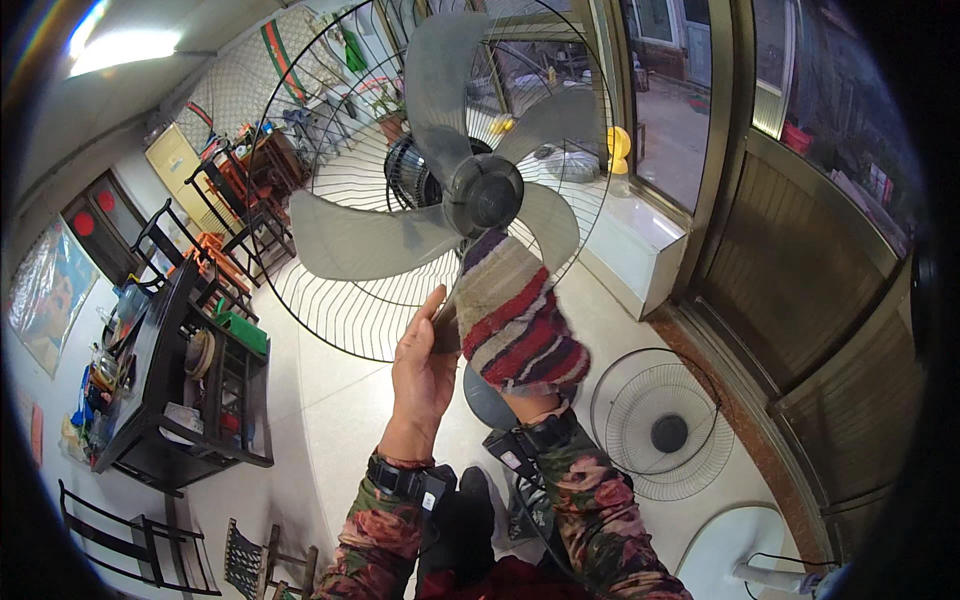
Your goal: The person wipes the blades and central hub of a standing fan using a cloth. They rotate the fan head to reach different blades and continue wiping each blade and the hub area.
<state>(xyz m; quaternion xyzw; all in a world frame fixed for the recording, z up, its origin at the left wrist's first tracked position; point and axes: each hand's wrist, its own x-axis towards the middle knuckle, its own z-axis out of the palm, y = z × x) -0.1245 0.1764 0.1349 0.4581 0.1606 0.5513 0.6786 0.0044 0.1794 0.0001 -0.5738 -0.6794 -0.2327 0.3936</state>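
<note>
A large floor fan with grey translucent blades stands before me, its front guard off and its hub bare. Behind the blades spreads the black wire rear guard. My left hand supports the left edge of the lowest blade, thumb and fingers pointing up. A red, beige and dark striped cloth lies over that same blade. My right hand is under the cloth with only the wrist area showing, so its fingers are hidden. The cloth's upper tip reaches just below the hub.
On the floor at right lies a round wire fan guard, near the metal door. A white round base sits lower right. At left stand a dark cabinet and several chairs. A white box is by the window.
</note>
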